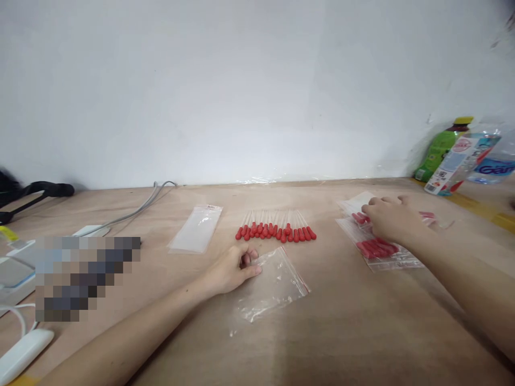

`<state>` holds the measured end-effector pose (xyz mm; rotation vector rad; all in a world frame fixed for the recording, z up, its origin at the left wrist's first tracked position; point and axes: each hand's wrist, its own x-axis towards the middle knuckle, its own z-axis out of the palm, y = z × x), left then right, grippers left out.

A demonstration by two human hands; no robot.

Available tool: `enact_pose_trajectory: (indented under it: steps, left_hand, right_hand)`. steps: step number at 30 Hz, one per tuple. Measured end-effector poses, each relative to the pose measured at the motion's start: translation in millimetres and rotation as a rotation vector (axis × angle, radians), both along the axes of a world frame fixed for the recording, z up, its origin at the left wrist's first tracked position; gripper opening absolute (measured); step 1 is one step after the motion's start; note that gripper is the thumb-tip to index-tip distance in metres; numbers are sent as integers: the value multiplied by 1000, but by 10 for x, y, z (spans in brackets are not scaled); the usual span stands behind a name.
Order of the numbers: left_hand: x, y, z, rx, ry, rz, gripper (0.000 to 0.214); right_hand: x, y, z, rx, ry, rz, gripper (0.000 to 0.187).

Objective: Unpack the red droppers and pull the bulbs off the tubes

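My left hand [231, 271] pinches the edge of a clear zip bag [277, 284] lying in front of me, thumb on top and fingers curled. Just beyond it lies a row of glass droppers [277, 231], their red rubber bulbs toward me and thin clear tubes pointing to the wall. On the right, my right hand [388, 217] is closed over an upper bag of droppers [359, 217], its fingertips partly hidden. Another filled zip bag [376, 249] lies under and nearer to me, with red bulbs showing through the plastic.
A stack of flat zip bags [197, 229] lies left of the droppers. Grey cables [137, 212], a white adapter [26, 354] and a blurred-out patch [86, 279] are at the left. A green bottle [438, 147], a carton [461, 161] and a clear bottle [494, 166] stand at the back right.
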<state>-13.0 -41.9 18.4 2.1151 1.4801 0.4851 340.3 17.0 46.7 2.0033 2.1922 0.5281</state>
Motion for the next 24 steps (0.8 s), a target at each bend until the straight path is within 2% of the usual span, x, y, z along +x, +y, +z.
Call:
enact_pose_trajectory:
  steps: [4,6,8,10,13,15,16,18,21,24]
  left_hand:
    - [-5,-11,80,-51,-83,-81,19]
    - [-56,48,187,-40,-198,-56,21]
    - [-184,172,322,-1,-316,53,22]
    - [-400,341,435,144,-392,261,22]
    - [-810,588,460,279,-183,544,23]
    - [-1046,697,375,257,163,667,25]
    - [-1130,729,316,255,223,696,26]
    - [-1217,753,197,260,317,722,30]
    - [-1185,733,86,336,394,715,32]
    - [-1093,720,52,476,470,610,32]
  right_hand:
    - [-12,56,-22,-33,-1,-14,25]
    - [6,79,-28,-38,-4,-25,24]
    - [39,93,-43,-46,-3,-37,24]
    - [75,104,-67,-53,4,-44,24]
    - [118,127,-114,-59,16,-37,27]
    - [132,145,-140,-63,22,-23,29]
    - [134,152,-148,-63,23,-12,29]
    - [125,156,-153,-58,23,17,25]
    - [86,131,-138,-25,17,83,19]
    - [47,92,-123,42,16,111,24]
